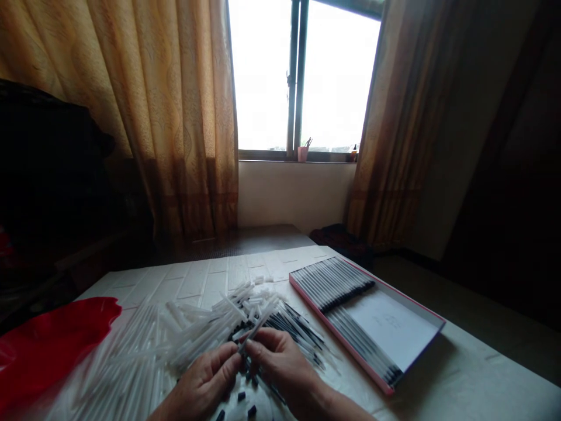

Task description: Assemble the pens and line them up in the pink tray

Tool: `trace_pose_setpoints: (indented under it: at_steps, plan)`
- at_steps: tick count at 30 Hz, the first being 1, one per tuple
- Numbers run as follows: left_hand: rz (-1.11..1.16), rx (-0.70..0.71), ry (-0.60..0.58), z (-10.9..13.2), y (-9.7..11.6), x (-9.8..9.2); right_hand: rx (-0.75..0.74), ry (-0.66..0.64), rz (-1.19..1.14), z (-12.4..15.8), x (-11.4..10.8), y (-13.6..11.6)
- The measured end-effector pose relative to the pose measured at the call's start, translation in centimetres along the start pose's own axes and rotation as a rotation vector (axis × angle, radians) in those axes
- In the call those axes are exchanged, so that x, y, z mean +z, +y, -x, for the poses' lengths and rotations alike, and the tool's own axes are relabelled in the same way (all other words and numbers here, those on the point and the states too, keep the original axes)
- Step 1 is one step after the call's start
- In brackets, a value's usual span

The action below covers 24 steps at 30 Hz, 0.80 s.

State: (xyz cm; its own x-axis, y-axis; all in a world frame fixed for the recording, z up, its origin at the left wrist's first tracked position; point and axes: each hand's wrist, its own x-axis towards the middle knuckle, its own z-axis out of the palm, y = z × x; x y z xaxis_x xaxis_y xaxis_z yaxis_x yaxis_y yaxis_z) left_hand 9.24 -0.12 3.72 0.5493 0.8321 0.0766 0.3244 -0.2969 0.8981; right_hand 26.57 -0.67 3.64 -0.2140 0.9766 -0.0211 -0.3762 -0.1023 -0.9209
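Note:
My left hand and my right hand meet at the front middle of the table, fingertips pinched together. Between them is a slim translucent pen barrel, tilted up and to the right. Its lower end is hidden by my fingers. Behind my hands lies a heap of loose clear pen barrels and short white pieces. Dark pen refills fan out just beyond my right hand. Small black plugs are scattered below and between my hands.
To the right stands a shallow pink-edged box with rows of black-ended pens. A red plastic dish sits at the left. More clear tubes spread near it. Past the white table cover are curtains and a window.

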Motion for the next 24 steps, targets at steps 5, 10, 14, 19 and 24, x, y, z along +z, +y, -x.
trace_pose_setpoints:
  at_steps: [5,10,14,19,24]
  plan:
    - [0.182,-0.149,-0.031,-0.3,-1.4,0.5,-0.034,0.106,-0.006,-0.4,-2.5,-2.1]
    - [0.212,-0.204,0.049,-0.9,-1.7,1.0,0.071,0.198,-0.016,-0.9,-5.0,-3.0]
    - [0.171,-0.194,0.061,-0.7,-1.1,0.6,0.122,0.202,-0.007,-1.1,-5.2,-2.4]
    - [0.091,-0.189,0.045,-0.5,-1.0,0.2,0.124,0.191,-0.018,-1.1,-5.1,-1.8]
    - [-0.141,-0.105,0.05,0.3,0.0,-0.8,0.119,0.197,-0.036,-1.1,-5.4,-1.3]
